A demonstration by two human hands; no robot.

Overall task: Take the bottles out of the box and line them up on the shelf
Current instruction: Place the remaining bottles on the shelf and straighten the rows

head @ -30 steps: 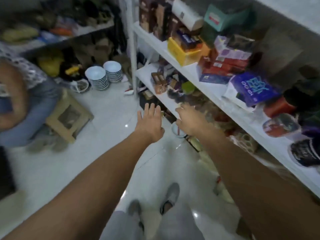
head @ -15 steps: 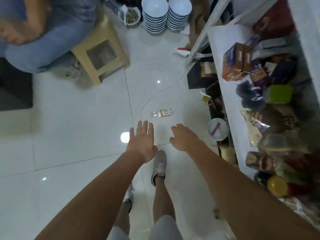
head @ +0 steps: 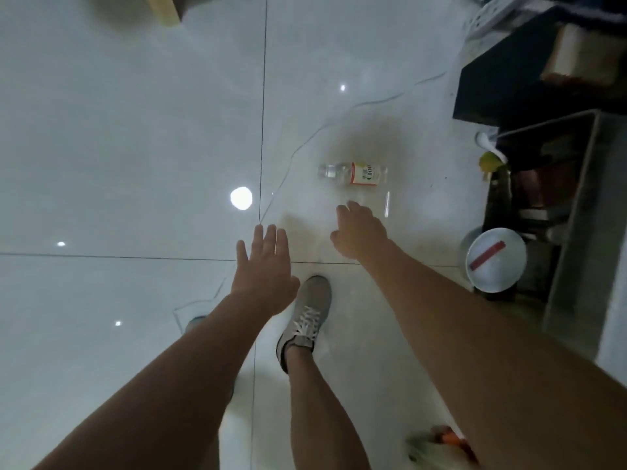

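A small clear plastic bottle (head: 353, 174) with a white, orange-edged label lies on its side on the glossy white tiled floor (head: 135, 130); its print is too blurred to read; the right hand (head: 361, 234), fingers loosely bent, hovers near it holding nothing (the left hand (head: 266, 269) is spread flat); a round white bowl (head: 488, 276) holds a red strip (head: 487, 255).
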